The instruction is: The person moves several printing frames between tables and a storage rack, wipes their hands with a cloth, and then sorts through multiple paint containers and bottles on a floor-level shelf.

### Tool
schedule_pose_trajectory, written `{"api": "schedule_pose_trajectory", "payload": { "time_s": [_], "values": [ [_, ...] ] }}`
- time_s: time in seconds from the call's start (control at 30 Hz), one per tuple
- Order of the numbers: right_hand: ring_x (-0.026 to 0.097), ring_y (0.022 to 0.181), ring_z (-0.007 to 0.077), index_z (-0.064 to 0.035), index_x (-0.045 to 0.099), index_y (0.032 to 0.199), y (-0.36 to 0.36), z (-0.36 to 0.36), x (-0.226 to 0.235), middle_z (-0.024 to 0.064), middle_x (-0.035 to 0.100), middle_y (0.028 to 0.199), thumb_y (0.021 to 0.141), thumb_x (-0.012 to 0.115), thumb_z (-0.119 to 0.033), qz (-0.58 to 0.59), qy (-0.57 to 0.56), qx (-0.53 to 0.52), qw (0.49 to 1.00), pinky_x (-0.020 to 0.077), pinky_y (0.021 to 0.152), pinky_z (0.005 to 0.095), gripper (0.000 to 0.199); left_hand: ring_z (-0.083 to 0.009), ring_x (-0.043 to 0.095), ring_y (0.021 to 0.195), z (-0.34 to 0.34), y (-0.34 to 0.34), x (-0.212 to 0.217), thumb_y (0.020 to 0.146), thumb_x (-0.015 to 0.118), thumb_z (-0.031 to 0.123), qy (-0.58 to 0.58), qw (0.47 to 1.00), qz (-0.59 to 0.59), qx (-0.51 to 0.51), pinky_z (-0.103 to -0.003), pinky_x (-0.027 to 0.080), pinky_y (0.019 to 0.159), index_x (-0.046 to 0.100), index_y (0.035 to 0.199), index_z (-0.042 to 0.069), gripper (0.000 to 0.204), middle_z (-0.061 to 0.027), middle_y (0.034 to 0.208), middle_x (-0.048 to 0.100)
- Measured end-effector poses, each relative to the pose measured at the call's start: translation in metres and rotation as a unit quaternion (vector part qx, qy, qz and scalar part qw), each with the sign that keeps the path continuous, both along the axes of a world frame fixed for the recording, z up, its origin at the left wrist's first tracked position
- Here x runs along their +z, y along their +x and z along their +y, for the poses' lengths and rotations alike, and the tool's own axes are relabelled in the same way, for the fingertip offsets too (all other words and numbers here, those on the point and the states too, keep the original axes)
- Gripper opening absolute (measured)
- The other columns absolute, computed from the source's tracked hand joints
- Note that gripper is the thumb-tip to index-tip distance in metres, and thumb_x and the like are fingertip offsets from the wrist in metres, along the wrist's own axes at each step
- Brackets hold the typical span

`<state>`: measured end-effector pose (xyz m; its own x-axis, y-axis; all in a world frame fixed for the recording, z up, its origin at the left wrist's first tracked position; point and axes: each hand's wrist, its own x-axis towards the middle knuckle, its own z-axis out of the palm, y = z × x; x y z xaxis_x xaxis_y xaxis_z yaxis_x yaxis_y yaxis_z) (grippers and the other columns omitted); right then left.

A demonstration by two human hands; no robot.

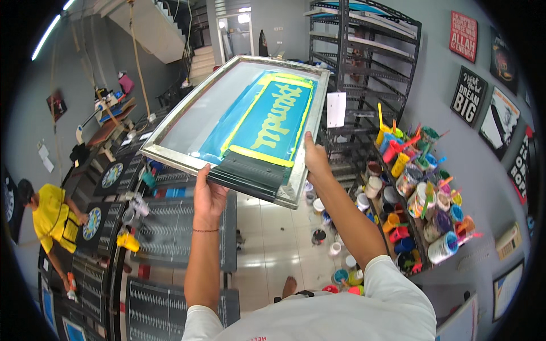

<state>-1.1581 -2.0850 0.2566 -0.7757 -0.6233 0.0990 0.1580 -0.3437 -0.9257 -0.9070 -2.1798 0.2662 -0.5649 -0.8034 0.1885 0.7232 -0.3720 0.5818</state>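
I hold a metal-framed printing screen up in front of me, tilted. Its mesh carries a blue patch with a yellow-green script design bordered by yellow tape. A dark squeegee lies across the near end of the screen. My left hand grips the near frame edge from below, beside the squeegee's left end. My right hand grips the near right corner of the frame.
A long printing table with dark pallets and round prints runs on my left. A person in a yellow shirt works at its far side. Shelves of paint pots stand on my right. A dark drying rack stands behind the screen.
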Motion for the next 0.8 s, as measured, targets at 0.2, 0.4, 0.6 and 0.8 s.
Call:
{"api": "schedule_pose_trajectory", "payload": {
  "time_s": [0.2, 0.4, 0.6, 0.8],
  "values": [
    [0.063, 0.089, 0.0229, 0.0155, 0.053, 0.110, -0.125, -0.125, 0.029, 0.0188, 0.062, 0.104, 0.097, 0.050, -0.040, 0.011, 0.036, -0.010, 0.999, 0.0504, 0.076, 0.0341, 0.057, -0.0210, 0.067, 0.082, -0.140, -0.127, 0.014, 0.094, 0.051, 0.022, 0.016, 1.000, -0.005, 0.018, -0.033, 0.057, 0.066, 0.054, 0.104, 0.004, 0.020, -0.0082, 0.097, 0.067],
    [0.059, 0.101, 0.0226, 0.0136, 0.051, 0.115, -0.183, -0.204, 0.052, 0.0197, 0.060, 0.113, 0.098, 0.047, -0.033, 0.024, -0.004, -0.028, 0.999, 0.0453, 0.087, 0.0334, 0.049, -0.0189, 0.067, 0.078, -0.258, -0.211, 0.026, 0.094, 0.049, 0.024, -0.041, 0.999, 0.001, -0.017, -0.033, 0.057, 0.068, 0.056, 0.098, 0.006, 0.019, -0.0068, 0.091, 0.067],
    [0.057, 0.102, 0.0226, 0.0090, 0.041, 0.117, -0.212, -0.271, 0.043, 0.0169, 0.055, 0.112, 0.097, 0.049, -0.027, 0.024, -0.010, -0.084, 0.996, 0.0444, 0.088, 0.0330, 0.042, -0.0214, 0.067, 0.082, -0.377, -0.276, 0.017, 0.092, 0.051, 0.025, -0.035, 0.997, 0.002, -0.066, -0.033, 0.056, 0.077, 0.059, 0.090, 0.006, 0.020, -0.0089, 0.084, 0.068],
    [0.056, 0.104, 0.0212, 0.0058, 0.031, 0.120, -0.204, -0.301, 0.062, 0.0188, 0.050, 0.115, 0.093, 0.056, -0.023, 0.052, -0.059, -0.013, 0.997, 0.0528, 0.081, 0.0348, 0.046, -0.0290, 0.068, 0.081, -0.449, -0.303, 0.026, 0.087, 0.054, 0.032, 0.000, 0.988, -0.013, -0.151, -0.039, 0.056, 0.078, 0.064, 0.096, -0.003, 0.037, -0.0162, 0.090, 0.069]
  ]
}}
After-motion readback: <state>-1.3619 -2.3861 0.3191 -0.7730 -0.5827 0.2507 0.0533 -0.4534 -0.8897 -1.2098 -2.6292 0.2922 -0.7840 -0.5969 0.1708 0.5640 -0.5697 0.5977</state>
